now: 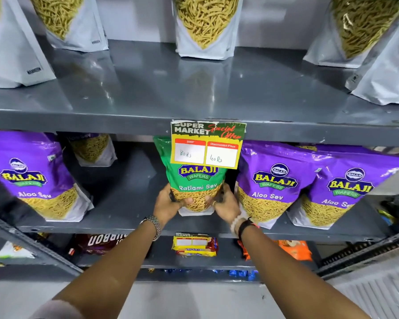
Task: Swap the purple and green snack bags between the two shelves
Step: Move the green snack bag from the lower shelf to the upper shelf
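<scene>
Both hands clasp the green snack bag (pixel 195 180) low on its sides: the left hand (pixel 168 204) and right hand (pixel 224 204) have fingers (pixel 211 200) curled and pressed into its lower front. The bag stands upright on the middle shelf (pixel 124 224), mid-row (its top hidden behind the price tag (pixel 206 145)). Purple snack bags (pixel 270 180) stand just right of it; another stands far left.

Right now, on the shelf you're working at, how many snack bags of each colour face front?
Purple bags: 3
Green bags: 1, held by left hand and right hand
Total: 4
A further bag stands behind; colour unclear.
</scene>
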The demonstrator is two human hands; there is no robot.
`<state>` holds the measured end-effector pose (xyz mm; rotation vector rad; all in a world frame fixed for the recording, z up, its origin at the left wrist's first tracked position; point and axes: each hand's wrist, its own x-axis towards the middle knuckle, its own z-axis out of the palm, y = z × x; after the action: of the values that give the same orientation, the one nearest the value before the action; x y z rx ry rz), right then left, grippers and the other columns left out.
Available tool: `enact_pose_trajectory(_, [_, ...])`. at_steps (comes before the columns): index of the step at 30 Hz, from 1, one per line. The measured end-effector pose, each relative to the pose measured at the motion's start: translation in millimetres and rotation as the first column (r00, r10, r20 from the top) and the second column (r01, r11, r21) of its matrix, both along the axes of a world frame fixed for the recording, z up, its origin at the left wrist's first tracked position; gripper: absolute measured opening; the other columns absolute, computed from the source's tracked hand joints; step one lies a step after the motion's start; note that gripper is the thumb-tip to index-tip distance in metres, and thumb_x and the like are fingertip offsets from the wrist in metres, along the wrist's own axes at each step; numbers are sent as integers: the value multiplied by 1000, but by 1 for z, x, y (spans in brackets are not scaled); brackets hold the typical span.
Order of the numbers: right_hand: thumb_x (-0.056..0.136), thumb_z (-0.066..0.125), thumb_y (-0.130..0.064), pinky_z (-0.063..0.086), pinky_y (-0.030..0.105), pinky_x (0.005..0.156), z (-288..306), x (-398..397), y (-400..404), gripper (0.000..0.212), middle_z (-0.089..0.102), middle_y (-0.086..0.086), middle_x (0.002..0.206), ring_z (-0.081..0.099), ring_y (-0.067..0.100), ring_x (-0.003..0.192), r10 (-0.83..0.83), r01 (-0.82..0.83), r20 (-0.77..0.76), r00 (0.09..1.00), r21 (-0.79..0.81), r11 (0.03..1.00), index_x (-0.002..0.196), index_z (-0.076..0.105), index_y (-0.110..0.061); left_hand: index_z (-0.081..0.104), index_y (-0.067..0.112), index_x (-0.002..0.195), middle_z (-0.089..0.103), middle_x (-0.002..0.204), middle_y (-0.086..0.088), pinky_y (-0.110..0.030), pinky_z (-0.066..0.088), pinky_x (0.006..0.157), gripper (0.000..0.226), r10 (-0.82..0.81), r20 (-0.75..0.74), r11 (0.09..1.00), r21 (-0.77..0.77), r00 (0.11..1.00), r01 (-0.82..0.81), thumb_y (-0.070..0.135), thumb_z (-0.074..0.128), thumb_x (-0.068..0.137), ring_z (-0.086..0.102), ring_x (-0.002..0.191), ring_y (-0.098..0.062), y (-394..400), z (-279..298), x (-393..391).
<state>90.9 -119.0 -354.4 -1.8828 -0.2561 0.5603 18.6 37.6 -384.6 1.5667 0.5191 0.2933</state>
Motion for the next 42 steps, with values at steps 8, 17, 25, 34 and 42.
enact_pose_trajectory(8, [75,71,-29,50,45,95,-6,-64,-16,40,67,7,114,63,21,102,49,-47,48,998,-26,999,109,52,-22,54,5,112,66,111,-15,-23,58,73,62,28,1,998,-62,1000,-28,8,79,56,61,109,-32,-8,4,-80])
enact_pose_trajectory(17, [70,74,-40,55,39,84,28,-153,-35,44,72,1,102,66,17,91,202,-203,185,962,-17,979,107,59,-22,60,23,96,74,78,24,-14,55,63,75,202,136,979,-11,970,-202,53,86,33,69,81,0,-51,45,-208])
enact_pose_trajectory(25, [65,73,-51,55,29,77,112,-189,-44,51,72,-6,101,67,10,88,137,-213,362,922,179,961,109,59,-29,60,22,99,74,90,23,-16,55,72,72,194,371,956,135,908,-259,54,84,40,69,90,-4,-51,135,-243])
enact_pose_trajectory(34, [62,76,-50,58,39,77,237,-144,-56,46,75,-2,89,70,15,80,-81,-155,535,841,381,912,98,65,-23,61,24,91,73,75,24,-12,53,70,40,21,558,937,279,829,-211,5,77,60,66,76,5,-46,269,-180])
enact_pose_trajectory(42, [61,67,-63,56,47,82,292,-85,-44,53,75,-1,92,70,17,81,-163,-130,589,792,423,897,98,66,-24,63,32,87,74,89,0,-37,55,84,48,1,569,896,365,822,-254,49,83,47,67,86,-15,-29,329,-113])
